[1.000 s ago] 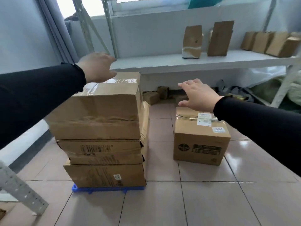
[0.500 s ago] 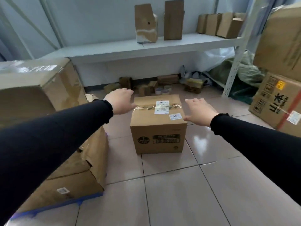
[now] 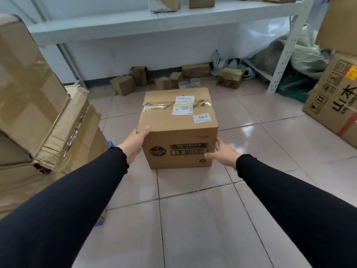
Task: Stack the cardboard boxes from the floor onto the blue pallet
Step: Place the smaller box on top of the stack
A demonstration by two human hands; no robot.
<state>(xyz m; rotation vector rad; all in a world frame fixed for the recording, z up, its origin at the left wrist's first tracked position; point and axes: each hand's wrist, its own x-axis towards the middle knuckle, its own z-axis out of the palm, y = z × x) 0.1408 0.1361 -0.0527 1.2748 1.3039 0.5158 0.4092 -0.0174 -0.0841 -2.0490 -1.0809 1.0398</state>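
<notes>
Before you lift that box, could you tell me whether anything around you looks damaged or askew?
Yes: in the stack on the left, one box's lower corner is crushed and torn, and the top box sits skewed. The box between the left hand and right hand looks intact.

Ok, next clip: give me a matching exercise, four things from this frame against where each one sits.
Things:
1. Dettol box
2. left hand
3. tape rolls
4. stacked boxes

Places:
A. on the floor by the back wall
B. on the blue pallet, at left
C. on the tiled floor, centre
D. against the box's left side

Pairs: 1-C, 2-D, 3-A, 4-B
</notes>
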